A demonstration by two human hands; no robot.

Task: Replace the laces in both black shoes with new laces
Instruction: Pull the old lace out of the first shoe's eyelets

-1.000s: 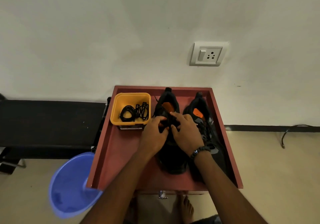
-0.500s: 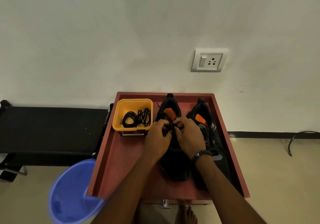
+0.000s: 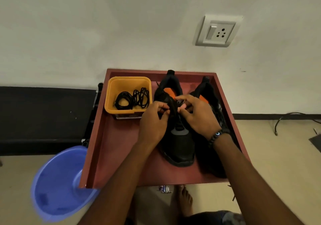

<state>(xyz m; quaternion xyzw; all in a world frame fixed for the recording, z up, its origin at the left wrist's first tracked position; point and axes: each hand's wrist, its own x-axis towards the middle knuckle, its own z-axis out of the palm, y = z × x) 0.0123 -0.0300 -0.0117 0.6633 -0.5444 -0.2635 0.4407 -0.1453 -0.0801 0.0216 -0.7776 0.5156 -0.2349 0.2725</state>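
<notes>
While both hands work at the laced part of the left shoe (image 3: 175, 138), the head view shows it lying in the red tray (image 3: 121, 155) with its toe near and its heel far, so its long axis runs straight away from the person. The left hand (image 3: 153, 122) and the right hand (image 3: 198, 115) meet over the upper eyelets, fingers curled, each seeming to pinch a strand of the black lace (image 3: 174, 107); the dark lace against the dark shoe makes the exact hold hard to read. Both hands sit equally near the knot, one on each side of the tongue. Just right of this shoe, touching or nearly so, lies the second shoe (image 3: 213, 103), partly hidden under the right forearm. New laces (image 3: 132, 98) sit coiled in the yellow tub (image 3: 111, 94) at the tray's far left, nearer the left hand. Loosening likely means pulling each strand outward, across the shoe's length.
</notes>
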